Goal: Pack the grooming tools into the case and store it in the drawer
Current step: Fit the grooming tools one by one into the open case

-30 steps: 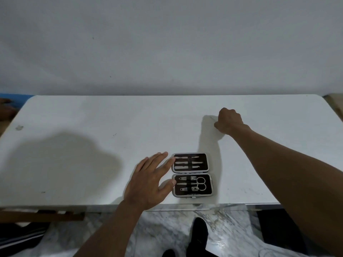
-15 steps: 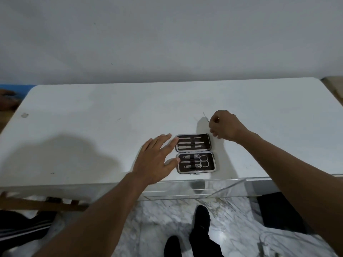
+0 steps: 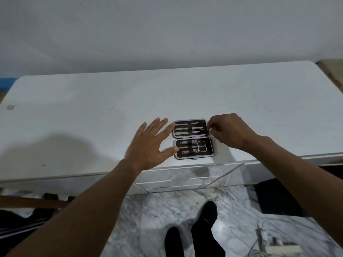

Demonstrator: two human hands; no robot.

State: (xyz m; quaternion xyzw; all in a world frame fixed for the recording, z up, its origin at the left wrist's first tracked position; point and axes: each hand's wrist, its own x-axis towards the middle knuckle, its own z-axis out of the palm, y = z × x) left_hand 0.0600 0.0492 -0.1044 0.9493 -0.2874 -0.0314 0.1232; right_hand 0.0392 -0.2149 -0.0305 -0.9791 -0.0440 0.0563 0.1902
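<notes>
The case [image 3: 193, 139] lies open and flat just right of the frame's centre, on the white table [image 3: 92, 112] close to its near edge, the two dark-lined halves one above the other. The upper half holds slim metal tools under a strap; the lower half holds scissors [image 3: 202, 145], a nail clipper [image 3: 195, 151] and other small pieces. The left hand [image 3: 148, 145] comes in from the lower left with its fingers straight and spread, gripping nothing; its index fingertip touches the left edge of the upper half and its thumb tip touches the left edge of the lower half. The right hand [image 3: 230, 132] reaches in from the right with curled fingers, pinching the end of a thin metal tool [image 3: 200, 130] at the right edge of the upper half; the tool lies across that half's lining. Whether it sits under the strap cannot be told. Below the table's edge, pale drawer fronts [image 3: 178, 179] show, and under them a marble floor [image 3: 148, 219] and the person's dark shoes [image 3: 204, 219].
</notes>
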